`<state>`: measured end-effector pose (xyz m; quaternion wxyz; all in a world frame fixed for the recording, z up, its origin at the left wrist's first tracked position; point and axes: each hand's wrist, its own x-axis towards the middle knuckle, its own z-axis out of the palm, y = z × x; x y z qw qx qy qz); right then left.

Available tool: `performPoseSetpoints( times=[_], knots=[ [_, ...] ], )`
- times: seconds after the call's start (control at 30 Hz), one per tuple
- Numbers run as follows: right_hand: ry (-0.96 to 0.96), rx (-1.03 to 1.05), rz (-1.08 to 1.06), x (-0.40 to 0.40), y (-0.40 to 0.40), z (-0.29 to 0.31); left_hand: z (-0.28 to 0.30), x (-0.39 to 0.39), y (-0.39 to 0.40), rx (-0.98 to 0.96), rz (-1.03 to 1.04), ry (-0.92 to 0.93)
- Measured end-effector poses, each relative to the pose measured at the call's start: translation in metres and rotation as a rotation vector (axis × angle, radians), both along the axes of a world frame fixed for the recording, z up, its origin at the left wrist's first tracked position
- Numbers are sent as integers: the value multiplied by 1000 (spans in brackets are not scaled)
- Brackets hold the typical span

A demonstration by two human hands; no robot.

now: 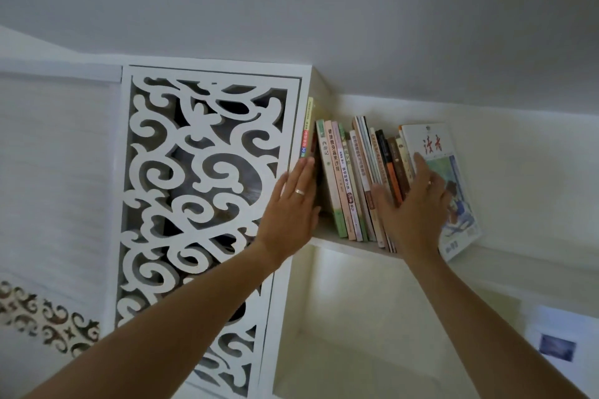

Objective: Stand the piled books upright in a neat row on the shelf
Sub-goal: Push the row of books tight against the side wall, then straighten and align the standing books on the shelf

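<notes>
A row of several books (353,178) stands upright on the high white shelf (350,244), leaning slightly left. My left hand (291,204) lies flat with straight fingers against the leftmost book (308,126) at the shelf's left wall. My right hand (415,204) presses flat on the cover of the white magazine (453,178) at the row's right end, thumb touching the spines. A small gap shows between the leftmost book and the green-spined book (329,178).
A white cabinet door with carved scrollwork (201,178) stands left of the shelf. The ceiling is close above. Bare shelf board (518,259) runs on to the right of the magazine. An open compartment (356,334) lies below.
</notes>
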<state>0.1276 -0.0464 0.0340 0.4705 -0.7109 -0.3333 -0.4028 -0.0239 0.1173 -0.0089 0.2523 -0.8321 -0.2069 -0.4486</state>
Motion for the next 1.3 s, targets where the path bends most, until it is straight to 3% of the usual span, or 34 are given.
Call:
performPoseSetpoints(
  times=[0.07, 0.1, 0.17, 0.2, 0.23, 0.3, 0.47, 0.73, 0.93, 1.03, 1.13, 1.3],
  knots=[
    [-7, 62, 49, 13, -22, 1, -4, 13, -29, -209, -196, -151],
    [22, 49, 24, 23, -32, -1, -3, 19, -43, -436, -346, -236],
    [235, -79, 26, 41, -52, -7, 2, 34, -64, -990, -675, -342],
    [399, -159, 86, 48, -60, -10, 6, 43, -66, -1198, -834, -349],
    [540, -232, 163, 55, -67, -13, 7, 53, -64, -1275, -941, -362],
    [673, -343, 303, 65, -78, -19, 12, 71, -55, -1281, -983, -399],
    [579, -579, 390, 67, -81, -13, 19, 77, -39, -1287, -934, -393],
    [457, -602, 327, 52, -60, -5, 20, 53, -16, -1048, -858, -261],
    [424, -538, 442, 38, -22, -15, 33, 44, -6, -975, -801, -200],
    [346, -507, 408, 42, -15, -23, 10, 62, -10, -873, -673, -363],
    [290, -485, 446, 46, -13, -28, -28, 86, -35, -557, -363, -476],
    [283, -415, 578, 48, -10, -30, -27, 83, -55, -446, -470, -708]
  ],
)
